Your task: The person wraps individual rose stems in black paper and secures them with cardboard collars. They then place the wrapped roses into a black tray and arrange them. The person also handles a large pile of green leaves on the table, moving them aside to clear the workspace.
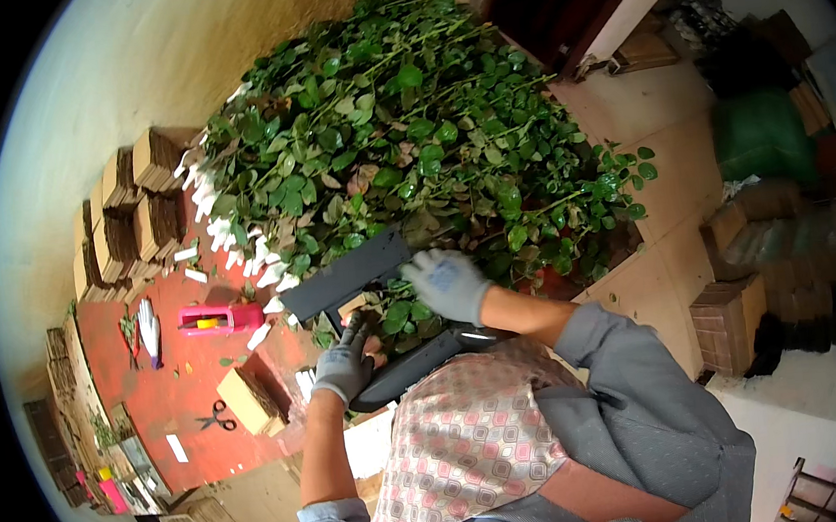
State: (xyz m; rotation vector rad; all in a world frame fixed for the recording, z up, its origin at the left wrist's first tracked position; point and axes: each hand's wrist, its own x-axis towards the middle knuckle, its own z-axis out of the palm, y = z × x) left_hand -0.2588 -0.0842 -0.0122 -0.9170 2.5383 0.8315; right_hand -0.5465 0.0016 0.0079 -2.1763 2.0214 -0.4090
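My left hand (343, 368), in a grey glove with dark fingertips, lies in the black packing stand (348, 274). Its fingers are stretched out, and the tips reach a small piece of cardboard (357, 305). A small bunch of leafy stems (402, 314) lies in the stand between its two black side panels. My right hand (450, 284), also gloved in grey, is over the far end of that bunch and blurred. Its fingertips are against the leaves, and whether they grip anything is unclear. Beyond the stand spreads a large heap of leafy cut stems (407, 135), many ends covered in white sleeves (222, 233).
On the red table (200, 414) are a pink tape dispenser (222, 319), black scissors (217, 416), red-handled pruning shears (129, 338), a white-and-purple object (149, 333) and a folded cardboard block (251, 400). Cardboard stacks (119, 250) line the wall. Cardboard boxes (729, 323) stand at right.
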